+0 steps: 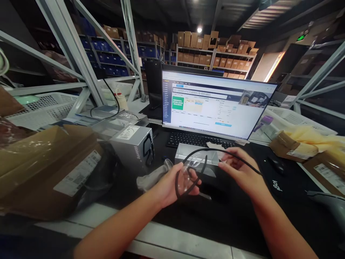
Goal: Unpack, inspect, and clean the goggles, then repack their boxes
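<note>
A black cable hangs in a loose loop between my two hands over the dark desk mat. My left hand is closed around the loop's left side. Clear, shiny plastic shows by its fingers, its shape hard to make out. My right hand has thumb and fingers drawn together, the cable running across it. Whether something small sits at its fingertips I cannot tell. Behind the cable stands an open grey-white box. A crumpled translucent bag lies left of my left hand.
A grey printed box and an open cardboard carton stand to the left. The keyboard lies before a lit monitor. To the right are a mouse, a barcode scanner and cartons.
</note>
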Available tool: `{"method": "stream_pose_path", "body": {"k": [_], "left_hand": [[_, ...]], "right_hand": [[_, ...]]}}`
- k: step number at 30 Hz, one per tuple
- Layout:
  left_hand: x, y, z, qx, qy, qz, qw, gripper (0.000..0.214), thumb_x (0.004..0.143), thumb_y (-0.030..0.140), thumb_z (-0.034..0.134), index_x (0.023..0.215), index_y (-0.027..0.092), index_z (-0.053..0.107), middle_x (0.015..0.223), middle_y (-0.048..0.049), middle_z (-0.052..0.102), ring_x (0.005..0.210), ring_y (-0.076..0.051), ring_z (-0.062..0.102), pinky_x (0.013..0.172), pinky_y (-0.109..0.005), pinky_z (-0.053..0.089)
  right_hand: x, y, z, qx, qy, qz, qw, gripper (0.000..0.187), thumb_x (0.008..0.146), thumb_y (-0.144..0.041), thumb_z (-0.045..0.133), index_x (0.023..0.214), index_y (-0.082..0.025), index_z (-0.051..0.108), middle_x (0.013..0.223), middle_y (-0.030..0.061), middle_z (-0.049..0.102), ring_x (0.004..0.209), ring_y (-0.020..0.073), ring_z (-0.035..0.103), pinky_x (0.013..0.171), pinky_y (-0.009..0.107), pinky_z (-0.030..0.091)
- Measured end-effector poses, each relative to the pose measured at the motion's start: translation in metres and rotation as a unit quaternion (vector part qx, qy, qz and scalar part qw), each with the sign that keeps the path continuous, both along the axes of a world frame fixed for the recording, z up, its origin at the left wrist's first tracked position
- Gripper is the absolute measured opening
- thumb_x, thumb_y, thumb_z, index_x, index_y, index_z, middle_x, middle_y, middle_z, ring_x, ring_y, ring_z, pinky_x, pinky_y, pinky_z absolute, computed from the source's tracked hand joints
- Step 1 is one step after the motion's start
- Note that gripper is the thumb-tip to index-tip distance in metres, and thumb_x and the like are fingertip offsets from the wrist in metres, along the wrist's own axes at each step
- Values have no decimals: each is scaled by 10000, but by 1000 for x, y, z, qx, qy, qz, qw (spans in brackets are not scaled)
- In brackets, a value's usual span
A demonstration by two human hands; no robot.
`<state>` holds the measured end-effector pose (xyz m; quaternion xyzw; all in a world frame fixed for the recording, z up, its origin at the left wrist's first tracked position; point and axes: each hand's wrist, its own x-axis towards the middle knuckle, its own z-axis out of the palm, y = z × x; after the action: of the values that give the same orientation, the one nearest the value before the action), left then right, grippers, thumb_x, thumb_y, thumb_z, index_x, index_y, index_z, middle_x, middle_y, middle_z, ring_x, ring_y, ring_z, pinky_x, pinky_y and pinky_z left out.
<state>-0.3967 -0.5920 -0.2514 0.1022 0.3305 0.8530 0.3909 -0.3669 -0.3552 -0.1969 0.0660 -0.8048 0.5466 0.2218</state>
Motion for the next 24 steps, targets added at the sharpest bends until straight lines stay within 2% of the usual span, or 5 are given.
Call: {"method": "stream_pose_path", "body": {"k": [8, 13, 18, 22, 24], "left_hand": [[4, 3, -2, -70, 135, 55, 987, 536, 827, 601, 646, 895, 73, 708, 732, -111, 713, 640, -201, 695, 684, -317, 562], [5, 1, 1, -57, 115, 60, 990, 495, 862, 572, 605, 909, 88, 696, 838, -125, 729, 647, -175, 687, 679, -290, 547], [-5, -5, 5, 7, 13, 49, 999, 430, 895, 532, 574, 868, 110, 654, 858, -92, 722, 621, -149, 691, 696, -283, 561], [-8, -8, 5, 19, 13, 38, 999, 440, 914, 530, 547, 841, 108, 644, 811, -79, 714, 607, -144, 692, 692, -276, 575], [-5, -8, 3, 19, 34, 25, 999, 466, 893, 556, 568, 849, 101, 654, 823, -85, 718, 605, -149, 696, 687, -284, 585]], "right_hand": [[10, -46, -14, -184, -272, 221, 918, 489, 833, -600, 676, 721, -124, 659, 494, -50, 489, 396, 18, 230, 403, 189, 130], [30, -53, -11, -254, -242, 253, 902, 384, 789, -507, 772, 767, -154, 621, 472, -101, 406, 377, 12, 243, 376, 153, 165], [71, -52, 7, 30, 17, 277, 960, 164, 909, -254, 660, 1062, -194, 676, 732, 14, 697, 530, 113, 628, 467, 208, 491], [67, -42, 15, 288, 241, 235, 897, 235, 932, -107, 557, 1123, -176, 675, 855, 45, 751, 736, 144, 709, 672, 243, 567], [49, -36, 10, 299, 228, 120, 919, 151, 937, -143, 571, 988, -194, 703, 819, 26, 747, 700, 133, 700, 648, 226, 558]]}}
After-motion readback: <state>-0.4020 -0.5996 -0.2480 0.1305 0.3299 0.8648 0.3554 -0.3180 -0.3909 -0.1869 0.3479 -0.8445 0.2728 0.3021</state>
